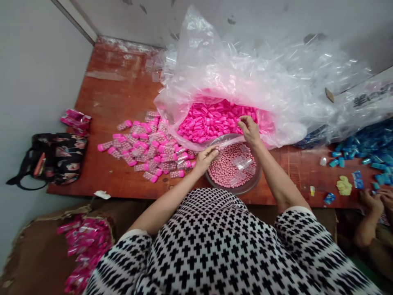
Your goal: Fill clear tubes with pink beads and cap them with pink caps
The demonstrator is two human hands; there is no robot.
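My left hand (207, 159) is closed in a pinch on a small clear bottle (217, 148) of pink beads, at the left rim of a round grey basin. Loose pink beads (225, 164) fill the basin (250, 186), and some clear empty bottles (243, 162) lie on them. My right hand (250, 130) is at the front of a large plastic bag (215, 73), its fingers pinched together beside the bright pink caps (211, 119) inside. What those fingertips hold, if anything, I cannot make out. Left of the basin is a pile of bead-filled bottles with pink caps (147, 143).
A patterned black bag (67, 157) and pink packets (76, 121) are at the table's left. Clear bottles in plastic (294, 73) heap along the wall. Blue pieces (368, 143) lie at right, near another person's hands (373, 203). More pink packets (87, 250) sit in a box (33, 250) below.
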